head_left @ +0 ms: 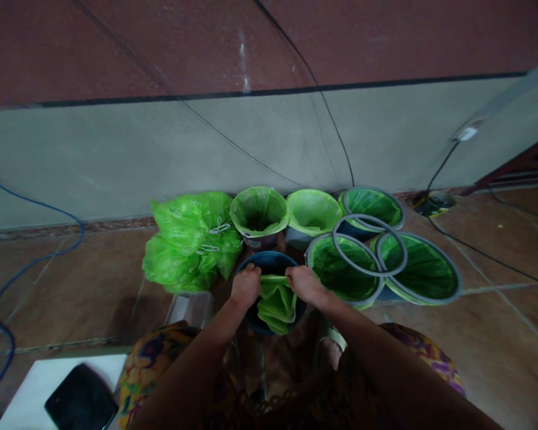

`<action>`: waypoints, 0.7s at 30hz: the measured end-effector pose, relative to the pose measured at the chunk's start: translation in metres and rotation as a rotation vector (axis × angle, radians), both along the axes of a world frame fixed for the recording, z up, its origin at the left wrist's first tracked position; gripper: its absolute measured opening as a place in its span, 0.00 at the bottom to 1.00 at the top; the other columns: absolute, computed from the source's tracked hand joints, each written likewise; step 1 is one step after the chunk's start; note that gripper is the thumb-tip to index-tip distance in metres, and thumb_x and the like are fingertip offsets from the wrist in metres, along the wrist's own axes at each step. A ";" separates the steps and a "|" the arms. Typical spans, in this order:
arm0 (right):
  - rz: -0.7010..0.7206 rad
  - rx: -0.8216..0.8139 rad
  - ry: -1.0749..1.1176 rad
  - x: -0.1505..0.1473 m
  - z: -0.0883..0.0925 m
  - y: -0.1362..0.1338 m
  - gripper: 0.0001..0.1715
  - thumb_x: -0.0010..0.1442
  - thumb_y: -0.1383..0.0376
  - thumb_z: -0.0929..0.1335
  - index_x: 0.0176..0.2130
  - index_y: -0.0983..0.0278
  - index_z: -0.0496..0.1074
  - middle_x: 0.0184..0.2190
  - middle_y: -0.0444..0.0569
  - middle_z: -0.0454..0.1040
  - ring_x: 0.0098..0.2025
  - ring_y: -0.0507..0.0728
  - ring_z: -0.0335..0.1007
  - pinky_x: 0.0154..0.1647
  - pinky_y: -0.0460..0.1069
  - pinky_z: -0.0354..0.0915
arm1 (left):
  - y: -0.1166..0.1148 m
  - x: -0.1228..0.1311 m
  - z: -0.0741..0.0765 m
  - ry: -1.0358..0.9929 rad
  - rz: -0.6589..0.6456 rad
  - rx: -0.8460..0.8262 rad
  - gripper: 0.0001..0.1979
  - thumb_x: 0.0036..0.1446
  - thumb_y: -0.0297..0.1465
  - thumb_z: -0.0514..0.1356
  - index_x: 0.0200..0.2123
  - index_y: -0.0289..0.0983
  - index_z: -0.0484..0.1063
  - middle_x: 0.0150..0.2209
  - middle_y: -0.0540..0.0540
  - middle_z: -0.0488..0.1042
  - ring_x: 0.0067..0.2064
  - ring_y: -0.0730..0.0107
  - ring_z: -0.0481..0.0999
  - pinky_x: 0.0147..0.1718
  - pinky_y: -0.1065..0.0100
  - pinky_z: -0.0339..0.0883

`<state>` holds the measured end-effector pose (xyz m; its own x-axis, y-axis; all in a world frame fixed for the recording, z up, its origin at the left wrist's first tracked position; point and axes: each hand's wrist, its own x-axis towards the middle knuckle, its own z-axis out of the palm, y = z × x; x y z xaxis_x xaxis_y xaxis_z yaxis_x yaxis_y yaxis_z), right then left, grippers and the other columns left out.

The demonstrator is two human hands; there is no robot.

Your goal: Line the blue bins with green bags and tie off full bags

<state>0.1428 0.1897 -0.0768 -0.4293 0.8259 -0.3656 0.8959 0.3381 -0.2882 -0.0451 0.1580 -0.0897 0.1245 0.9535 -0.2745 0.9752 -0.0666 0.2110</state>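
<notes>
I hold a thin, light-green plastic bag (278, 306), its top edge stretched straight, the rest hanging crumpled over the mouth of a round, dark-blue bin (272, 260) that stands upright before me.

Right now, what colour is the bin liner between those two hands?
The bin liner is bright yellowish green, showing best in the head view.

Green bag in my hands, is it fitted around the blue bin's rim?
No, the bag hangs between left hand and right hand; the far rim is bare.
</notes>
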 end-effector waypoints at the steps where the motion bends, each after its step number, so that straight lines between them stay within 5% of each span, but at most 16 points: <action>1: 0.010 0.000 -0.006 0.001 0.002 0.001 0.16 0.61 0.69 0.61 0.38 0.66 0.78 0.37 0.58 0.80 0.41 0.60 0.76 0.41 0.48 0.63 | 0.001 -0.004 0.000 0.029 0.023 -0.001 0.13 0.59 0.23 0.50 0.40 0.34 0.74 0.44 0.40 0.72 0.43 0.63 0.76 0.43 0.65 0.68; 7: 0.029 -0.160 -0.139 0.010 0.016 0.001 0.13 0.52 0.74 0.66 0.35 0.69 0.80 0.35 0.61 0.80 0.40 0.65 0.77 0.37 0.50 0.68 | 0.007 -0.029 0.014 0.175 0.100 0.018 0.15 0.57 0.22 0.50 0.42 0.32 0.74 0.43 0.35 0.74 0.45 0.54 0.77 0.43 0.59 0.69; 13: 0.076 -0.268 -0.267 0.025 0.028 -0.002 0.19 0.45 0.72 0.73 0.40 0.70 0.78 0.42 0.62 0.79 0.47 0.67 0.76 0.41 0.52 0.70 | 0.012 -0.026 0.040 0.245 -0.042 -0.030 0.14 0.56 0.22 0.52 0.42 0.32 0.74 0.43 0.36 0.76 0.46 0.56 0.77 0.46 0.59 0.69; 18: 0.048 -0.070 -0.066 0.010 0.027 -0.013 0.33 0.51 0.60 0.73 0.55 0.67 0.69 0.50 0.59 0.75 0.52 0.64 0.72 0.50 0.52 0.67 | 0.010 -0.004 0.046 0.207 -0.109 -0.029 0.13 0.58 0.26 0.52 0.44 0.37 0.73 0.45 0.42 0.77 0.48 0.63 0.76 0.48 0.65 0.68; 21: 0.005 -0.004 0.013 -0.002 0.022 -0.018 0.24 0.58 0.61 0.68 0.53 0.67 0.71 0.48 0.58 0.77 0.50 0.63 0.73 0.50 0.51 0.67 | 0.012 0.009 0.043 0.154 -0.098 -0.017 0.13 0.61 0.30 0.50 0.43 0.38 0.74 0.42 0.44 0.78 0.47 0.63 0.77 0.47 0.65 0.69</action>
<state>0.1408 0.1717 -0.0552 -0.4377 0.8225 -0.3632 0.8906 0.3411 -0.3008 -0.0363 0.1704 -0.0462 0.1714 0.9339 -0.3137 0.9852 -0.1602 0.0614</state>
